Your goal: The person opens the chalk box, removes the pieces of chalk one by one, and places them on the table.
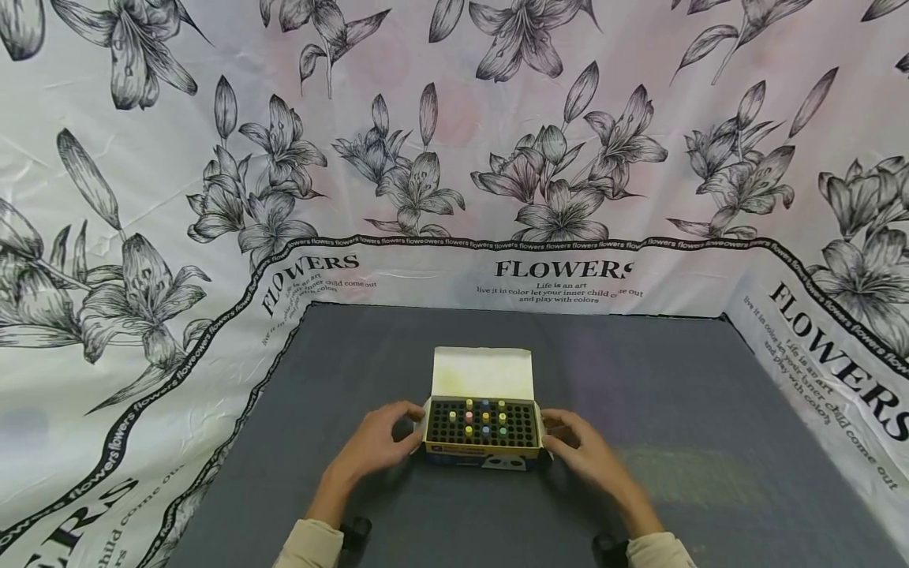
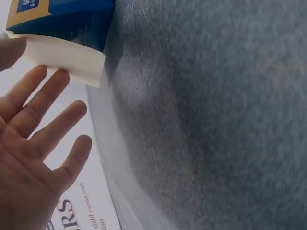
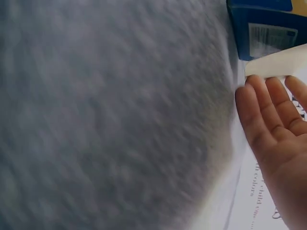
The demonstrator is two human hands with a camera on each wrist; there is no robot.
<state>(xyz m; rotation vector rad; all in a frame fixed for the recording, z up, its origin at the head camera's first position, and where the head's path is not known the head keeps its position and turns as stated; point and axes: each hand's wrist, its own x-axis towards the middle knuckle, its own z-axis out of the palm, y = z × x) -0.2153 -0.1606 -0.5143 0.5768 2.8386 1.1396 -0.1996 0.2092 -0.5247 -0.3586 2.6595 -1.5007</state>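
Looks like a screened-off tabletop booth; hard to tell whether within a home or a workplace. Closed in on 3 sides, far, left and right, by creased, pink-tinted white curtain fabric (image 1: pixel 469 213), printed with black line-drawn lilies (image 1: pixel 562 211) and "FLOWERS" lettering (image 1: pixel 561 269). Floored with a dark grey tabletop (image 1: pixel 497 513).

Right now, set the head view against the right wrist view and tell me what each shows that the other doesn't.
Only the head view shows the left hand at the box's side, the raised pale lid, and the small coloured sticks standing in the dark hole grid.

Only the right wrist view shows the barcode label on the blue end of the box.

Both share the right hand beside the box, the grey tabletop and part of the printed cloth.
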